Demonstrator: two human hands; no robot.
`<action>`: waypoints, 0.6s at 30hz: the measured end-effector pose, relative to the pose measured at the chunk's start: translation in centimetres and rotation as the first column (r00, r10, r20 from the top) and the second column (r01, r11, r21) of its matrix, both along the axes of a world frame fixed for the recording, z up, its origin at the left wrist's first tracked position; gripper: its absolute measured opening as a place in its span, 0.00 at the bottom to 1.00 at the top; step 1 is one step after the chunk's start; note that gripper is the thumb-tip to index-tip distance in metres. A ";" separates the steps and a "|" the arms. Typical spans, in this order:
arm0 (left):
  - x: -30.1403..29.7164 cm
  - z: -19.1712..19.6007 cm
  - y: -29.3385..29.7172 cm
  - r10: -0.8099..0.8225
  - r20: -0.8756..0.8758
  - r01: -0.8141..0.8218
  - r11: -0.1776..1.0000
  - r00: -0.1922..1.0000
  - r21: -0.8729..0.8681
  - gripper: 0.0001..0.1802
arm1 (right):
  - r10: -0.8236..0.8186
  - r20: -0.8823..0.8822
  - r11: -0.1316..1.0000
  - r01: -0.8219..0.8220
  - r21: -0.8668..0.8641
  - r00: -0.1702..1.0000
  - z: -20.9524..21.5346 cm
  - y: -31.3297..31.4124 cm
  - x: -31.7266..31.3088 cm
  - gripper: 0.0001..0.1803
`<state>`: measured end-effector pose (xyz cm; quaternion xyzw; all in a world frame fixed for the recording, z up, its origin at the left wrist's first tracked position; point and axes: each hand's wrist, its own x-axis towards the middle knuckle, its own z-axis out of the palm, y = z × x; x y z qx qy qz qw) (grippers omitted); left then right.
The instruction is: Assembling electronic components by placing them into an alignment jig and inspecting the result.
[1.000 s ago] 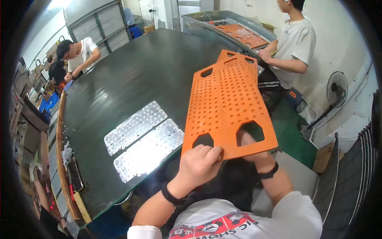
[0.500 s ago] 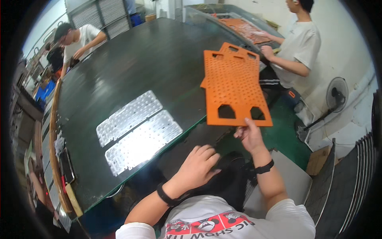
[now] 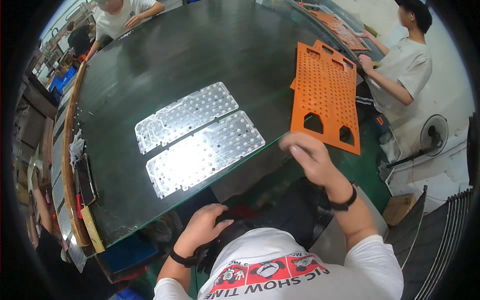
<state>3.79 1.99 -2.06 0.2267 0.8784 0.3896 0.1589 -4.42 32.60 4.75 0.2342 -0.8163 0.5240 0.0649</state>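
- Head view: left hand (image 3: 202, 227) rests loosely curled at the person's lap, holding nothing.
- Right hand (image 3: 310, 157) hovers open, fingers slack, empty, just below the orange perforated panel (image 3: 326, 95).
- Panel lies at the dark table's (image 3: 165, 55) right edge, overhanging it.
- Two clear perforated plates (image 3: 197, 137) lie side by side mid-table.
- Another person (image 3: 407, 67) stands beyond the panel.

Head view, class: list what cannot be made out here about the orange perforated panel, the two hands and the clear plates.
- Right hand: motion-blurred, so whether its fingers touch the orange perforated panel is unclear.
- Left hand: fingers curl over dark fabric at the lap; what they grip is hidden.
- Clear plates: glare washes out the nearer one's detail.
- Panel's far end: its overlap with the panels behind cannot be judged.
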 end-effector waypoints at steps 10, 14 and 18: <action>-1.0 0.1 0.4 -0.036 0.011 0.035 0.995 0.999 0.097 0.19 | 0.009 -0.078 0.739 0.046 0.672 0.997 -2.3 -3.9 -7.0 0.27; -0.9 -0.9 -0.3 -0.020 0.039 0.017 0.997 0.999 0.072 0.20 | 0.123 -0.008 0.800 -0.094 0.592 0.992 -1.8 -5.0 -6.1 0.27; -1.3 -1.3 -0.5 -0.029 0.060 0.023 0.995 0.998 0.099 0.20 | 0.153 -0.077 0.944 -0.122 0.306 0.985 -2.3 -5.1 -3.7 0.19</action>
